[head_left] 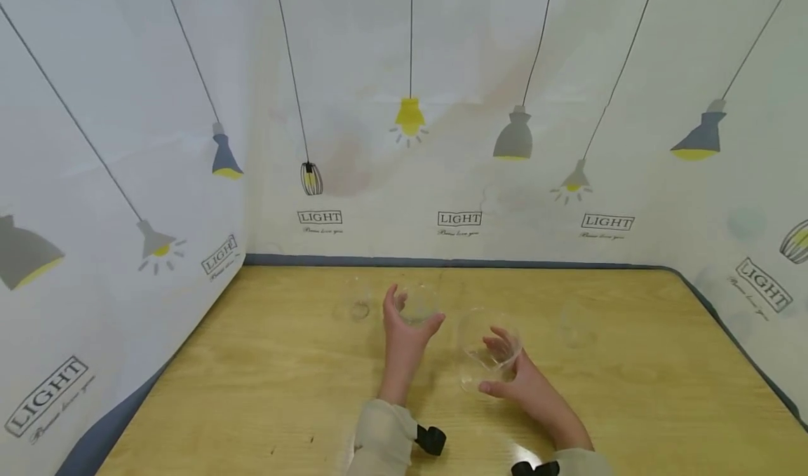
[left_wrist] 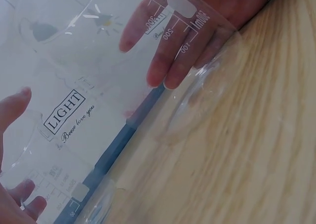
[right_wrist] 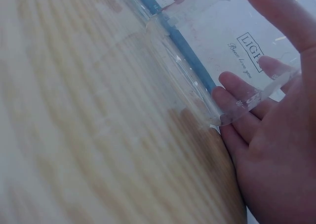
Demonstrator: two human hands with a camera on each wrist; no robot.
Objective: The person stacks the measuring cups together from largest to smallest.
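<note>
My left hand (head_left: 409,330) curves round a small clear beaker (head_left: 419,309), thumb at its right side and fingers at its left. To the right, my right hand (head_left: 520,385) is round a larger clear beaker (head_left: 473,339), with the thumb in front and the fingers behind. White millilitre marks show on the larger beaker (left_wrist: 190,26) in the left wrist view, and the right fingers (left_wrist: 170,61) appear through its wall. Its base is close to the wooden table (right_wrist: 98,135) in the right wrist view. Both beakers look see-through, without visible contents.
A clear glass vessel (head_left: 360,309) stands left of my left hand. Another faint, clear vessel (head_left: 573,329) is at the right. Behind the table rises a white backdrop (head_left: 379,202) printed with lamps, and more of it flanks both sides.
</note>
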